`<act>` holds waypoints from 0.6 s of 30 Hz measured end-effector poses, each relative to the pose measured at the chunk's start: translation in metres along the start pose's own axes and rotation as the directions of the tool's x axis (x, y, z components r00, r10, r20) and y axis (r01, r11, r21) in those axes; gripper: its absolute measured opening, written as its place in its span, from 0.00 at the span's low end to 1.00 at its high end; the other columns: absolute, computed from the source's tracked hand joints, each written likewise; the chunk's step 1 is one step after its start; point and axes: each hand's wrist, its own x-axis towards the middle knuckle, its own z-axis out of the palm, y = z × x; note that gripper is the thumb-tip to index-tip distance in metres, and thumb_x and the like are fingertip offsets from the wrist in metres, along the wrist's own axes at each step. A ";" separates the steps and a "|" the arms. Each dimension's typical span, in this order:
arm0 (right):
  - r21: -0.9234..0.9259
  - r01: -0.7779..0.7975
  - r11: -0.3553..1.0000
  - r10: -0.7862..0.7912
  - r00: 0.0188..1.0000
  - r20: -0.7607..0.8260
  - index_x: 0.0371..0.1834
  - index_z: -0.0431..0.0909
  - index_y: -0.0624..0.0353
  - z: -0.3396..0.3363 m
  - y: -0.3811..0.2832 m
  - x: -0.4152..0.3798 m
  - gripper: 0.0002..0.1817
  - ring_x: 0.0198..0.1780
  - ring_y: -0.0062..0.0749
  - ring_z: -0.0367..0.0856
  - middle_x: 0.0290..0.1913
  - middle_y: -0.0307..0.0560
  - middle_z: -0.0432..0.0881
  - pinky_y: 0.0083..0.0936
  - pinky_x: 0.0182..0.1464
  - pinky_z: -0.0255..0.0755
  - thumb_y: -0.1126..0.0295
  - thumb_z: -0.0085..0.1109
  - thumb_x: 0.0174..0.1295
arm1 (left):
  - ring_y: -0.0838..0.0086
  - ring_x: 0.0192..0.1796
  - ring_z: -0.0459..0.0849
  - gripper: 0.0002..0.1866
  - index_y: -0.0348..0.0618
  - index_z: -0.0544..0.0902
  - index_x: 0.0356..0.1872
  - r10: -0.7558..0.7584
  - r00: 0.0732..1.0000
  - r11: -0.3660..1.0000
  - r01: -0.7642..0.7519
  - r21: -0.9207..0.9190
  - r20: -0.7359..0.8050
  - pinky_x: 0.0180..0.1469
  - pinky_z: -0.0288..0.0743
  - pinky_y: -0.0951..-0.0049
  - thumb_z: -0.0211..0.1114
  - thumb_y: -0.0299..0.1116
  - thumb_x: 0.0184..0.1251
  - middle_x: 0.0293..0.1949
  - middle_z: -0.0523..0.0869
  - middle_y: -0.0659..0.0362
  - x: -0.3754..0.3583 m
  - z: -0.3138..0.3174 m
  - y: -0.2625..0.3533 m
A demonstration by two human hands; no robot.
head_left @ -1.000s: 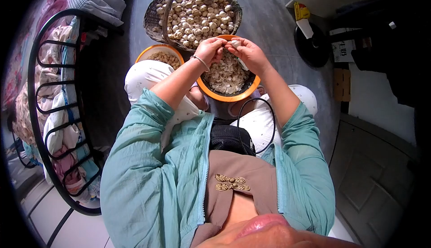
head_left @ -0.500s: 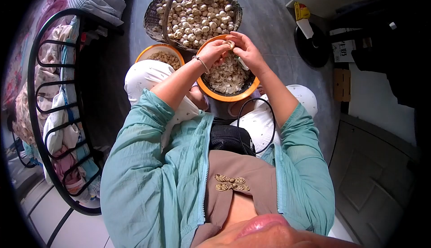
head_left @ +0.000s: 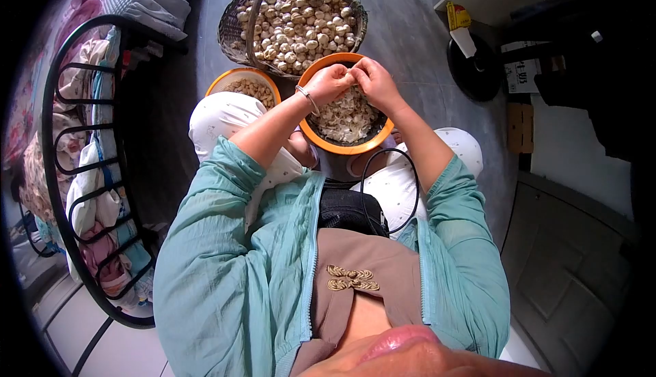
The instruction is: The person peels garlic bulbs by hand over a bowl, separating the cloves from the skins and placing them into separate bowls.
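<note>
Both hands meet over the far part of an orange-rimmed bowl [head_left: 307, 122] full of loose garlic skins [head_left: 345, 121]. My left hand [head_left: 326, 85] is closed, its fingertips pinched on a piece of garlic [head_left: 350, 76]. From the other side my right hand [head_left: 376, 87] pinches the same garlic, fingertips against those of the left. The fingers hide most of the garlic, so whether it is a bulb or a clove cannot be made out. A smaller orange-rimmed bowl [head_left: 217, 82] with garlic cloves [head_left: 251, 90] stands to the left.
Beyond the bowls stands a wicker basket [head_left: 231, 48] with an arched handle, heaped with garlic bulbs [head_left: 301, 25]. A black metal bed frame [head_left: 49, 124] lies left. At right are a round black base [head_left: 475, 70] and a grey door panel [head_left: 560, 268]. My knees flank the large bowl.
My hands have drawn closer together, fingertips now touching. The right hand has dropped slightly toward me, and the pale garlic visible between the fingers before is now mostly covered.
</note>
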 end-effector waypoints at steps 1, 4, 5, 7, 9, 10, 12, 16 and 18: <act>0.000 0.000 1.000 0.000 1.000 0.000 0.33 0.72 0.63 0.002 -0.002 -0.001 0.08 0.36 0.42 0.76 0.32 0.51 0.76 0.31 0.40 0.69 0.69 0.50 0.62 | 0.85 0.20 0.68 0.11 0.41 0.74 0.35 0.000 1.000 1.000 0.000 0.000 0.000 0.20 0.62 0.84 0.54 0.39 0.68 0.22 0.73 0.67 0.000 0.000 0.000; -0.030 -0.001 1.000 -0.001 0.999 -0.048 0.32 0.69 0.63 0.005 -0.003 -0.005 0.08 0.36 0.50 0.75 0.32 0.55 0.76 0.36 0.40 0.68 0.69 0.47 0.63 | 0.85 0.20 0.68 0.11 0.40 0.74 0.36 0.004 1.000 0.999 -0.004 0.042 0.016 0.21 0.63 0.84 0.53 0.39 0.69 0.22 0.72 0.67 -0.003 0.003 0.002; 0.028 -0.068 0.997 0.070 0.995 -0.067 0.32 0.68 0.63 0.006 -0.003 -0.005 0.08 0.36 0.50 0.75 0.32 0.55 0.76 0.36 0.40 0.68 0.69 0.46 0.64 | 0.85 0.21 0.68 0.11 0.40 0.74 0.36 0.032 0.999 0.998 -0.033 0.048 0.017 0.22 0.63 0.83 0.53 0.39 0.69 0.21 0.72 0.67 -0.005 0.005 0.002; 0.087 -0.134 0.987 0.141 0.987 -0.081 0.32 0.68 0.63 0.008 -0.002 -0.004 0.09 0.36 0.50 0.75 0.32 0.55 0.77 0.37 0.39 0.68 0.68 0.45 0.64 | 0.85 0.21 0.68 0.11 0.38 0.74 0.39 0.047 0.999 0.999 -0.047 0.019 0.015 0.22 0.64 0.82 0.53 0.38 0.68 0.22 0.72 0.66 -0.005 0.012 -0.004; 0.182 -0.143 0.973 0.165 0.980 -0.113 0.32 0.69 0.64 0.011 0.002 -0.004 0.11 0.31 0.43 0.76 0.29 0.52 0.76 0.34 0.37 0.69 0.66 0.44 0.65 | 0.84 0.21 0.69 0.11 0.39 0.73 0.42 0.015 0.999 1.000 -0.014 -0.019 0.032 0.22 0.64 0.83 0.53 0.37 0.68 0.24 0.73 0.65 -0.006 0.015 -0.005; 0.181 -0.142 0.973 0.164 0.980 -0.112 0.32 0.69 0.64 0.012 0.009 -0.002 0.11 0.31 0.43 0.76 0.29 0.52 0.76 0.34 0.37 0.69 0.66 0.44 0.65 | 0.84 0.21 0.69 0.11 0.39 0.73 0.42 0.014 1.000 1.000 -0.014 0.001 0.024 0.21 0.64 0.83 0.53 0.36 0.68 0.25 0.74 0.64 -0.008 0.015 -0.001; 0.338 -0.346 0.875 0.389 0.919 -0.067 0.33 0.71 0.64 0.009 0.019 0.002 0.12 0.28 0.34 0.75 0.25 0.47 0.76 0.30 0.34 0.69 0.65 0.45 0.66 | 0.84 0.21 0.69 0.11 0.39 0.73 0.43 0.014 1.000 0.996 -0.015 -0.091 -0.004 0.21 0.64 0.83 0.53 0.36 0.68 0.25 0.75 0.64 -0.006 0.014 -0.002; 0.193 -0.390 0.900 0.385 0.921 0.066 0.33 0.77 0.60 -0.001 0.032 0.006 0.11 0.30 0.30 0.77 0.26 0.46 0.78 0.27 0.37 0.70 0.65 0.49 0.62 | 0.85 0.21 0.71 0.09 0.38 0.71 0.44 0.036 0.993 0.982 -0.057 -0.182 -0.115 0.20 0.65 0.84 0.53 0.32 0.67 0.26 0.79 0.62 -0.001 0.007 0.000; 0.032 -0.288 0.957 0.283 0.952 0.113 0.34 0.78 0.60 0.000 0.036 -0.002 0.10 0.33 0.36 0.79 0.30 0.48 0.80 0.30 0.39 0.71 0.66 0.50 0.61 | 0.85 0.21 0.71 0.09 0.38 0.71 0.43 0.019 0.988 0.985 -0.045 -0.169 -0.156 0.20 0.65 0.84 0.54 0.32 0.67 0.26 0.80 0.62 -0.004 0.006 0.006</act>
